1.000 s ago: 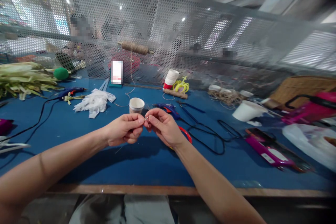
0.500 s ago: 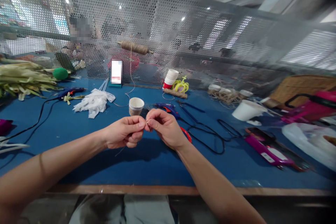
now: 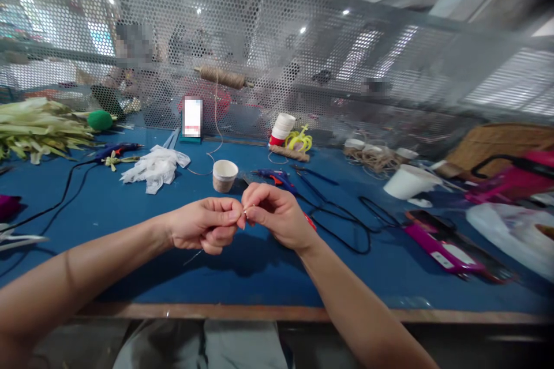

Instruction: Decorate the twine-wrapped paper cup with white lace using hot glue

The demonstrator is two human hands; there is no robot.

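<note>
My left hand and my right hand meet fingertip to fingertip above the blue table. Each is closed in a pinch on a thin strand, wire or thread, whose pale tail hangs below my left hand. A tiny light-coloured bit of it shows between the fingertips; the rest is hidden by fingers. Just behind my hands stands a twine-wrapped paper cup. A blue glue gun lies beyond my right hand, and a red-handled tool is partly covered by that hand.
Left are pale husks, another glue gun and white lace. Pliers and a black cord lie right of centre. A purple device and white cup sit farther right. A perforated metal screen closes the back.
Both hands have shifted slightly down and right, still pinched together. More of the strand's tail shows under my left hand, and the cup is less covered.
</note>
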